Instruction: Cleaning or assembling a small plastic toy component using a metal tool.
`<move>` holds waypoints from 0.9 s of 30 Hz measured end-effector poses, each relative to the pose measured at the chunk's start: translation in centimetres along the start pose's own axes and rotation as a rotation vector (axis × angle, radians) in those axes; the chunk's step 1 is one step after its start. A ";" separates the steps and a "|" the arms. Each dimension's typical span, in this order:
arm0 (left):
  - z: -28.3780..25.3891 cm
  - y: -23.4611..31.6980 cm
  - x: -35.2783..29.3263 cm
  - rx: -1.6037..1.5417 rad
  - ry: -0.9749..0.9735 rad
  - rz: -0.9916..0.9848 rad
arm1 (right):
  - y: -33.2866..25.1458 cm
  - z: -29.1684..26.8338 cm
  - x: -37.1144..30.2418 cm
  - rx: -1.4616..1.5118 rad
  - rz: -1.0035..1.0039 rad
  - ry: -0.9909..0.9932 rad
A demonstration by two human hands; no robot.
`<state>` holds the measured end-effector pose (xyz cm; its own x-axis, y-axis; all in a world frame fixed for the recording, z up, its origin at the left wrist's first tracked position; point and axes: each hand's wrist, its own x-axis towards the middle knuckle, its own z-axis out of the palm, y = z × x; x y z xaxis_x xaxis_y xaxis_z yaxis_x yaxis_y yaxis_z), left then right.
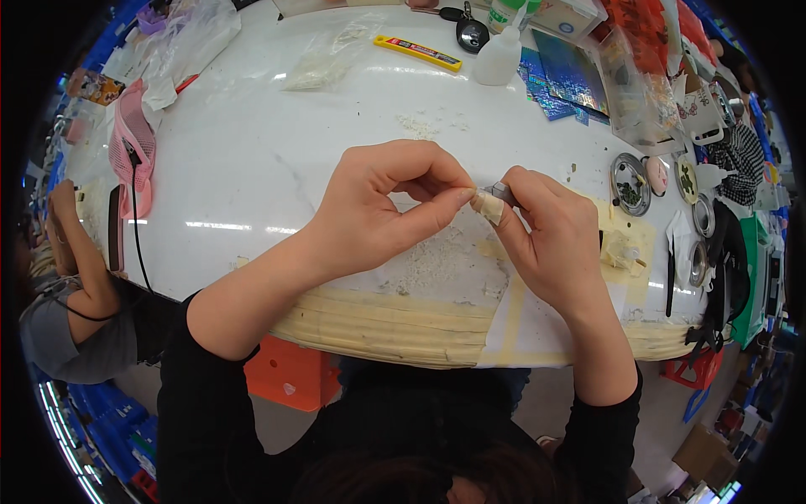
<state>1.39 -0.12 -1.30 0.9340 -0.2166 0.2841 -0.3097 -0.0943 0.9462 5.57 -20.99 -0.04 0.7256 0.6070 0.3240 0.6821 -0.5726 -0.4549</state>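
Observation:
Above the middle of the white table, my two hands meet at their fingertips. My left hand point(378, 202) is closed in a pinch, thumb against fingers; whatever lies in the pinch is too small to make out. My right hand point(550, 231) is closed round a small grey tool point(501, 191), whose kind is mostly hidden by the fingers. Pale tape point(487, 207) wraps the tip of the right thumb, close to the left fingertips. Fine whitish shavings point(424, 265) are scattered on the table under the hands, and more crumbs point(424, 126) lie beyond them.
A yellow cutter point(417, 52), a white squeeze bottle point(499, 59) and a car key point(472, 35) lie at the back. Round metal dishes point(630, 183) stand at right. Yellowish tape point(378, 328) covers the near edge. At left sits another person point(80, 311), near a pink mesh item point(133, 147).

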 end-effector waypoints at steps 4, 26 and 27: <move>0.0 0.1 0.1 0.109 0.008 0.100 | 0.1 0.0 0.0 0.002 -0.004 0.000; -0.2 0.3 0.2 0.214 0.000 0.168 | 0.2 -0.1 -0.1 0.012 -0.053 0.038; -0.2 0.3 0.2 0.207 -0.004 0.160 | 0.2 -0.1 -0.1 0.006 -0.062 0.038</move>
<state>1.52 0.04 -0.91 0.8698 -0.2486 0.4262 -0.4833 -0.2551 0.8375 5.65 -21.21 -0.08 0.6850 0.6198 0.3829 0.7254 -0.5309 -0.4381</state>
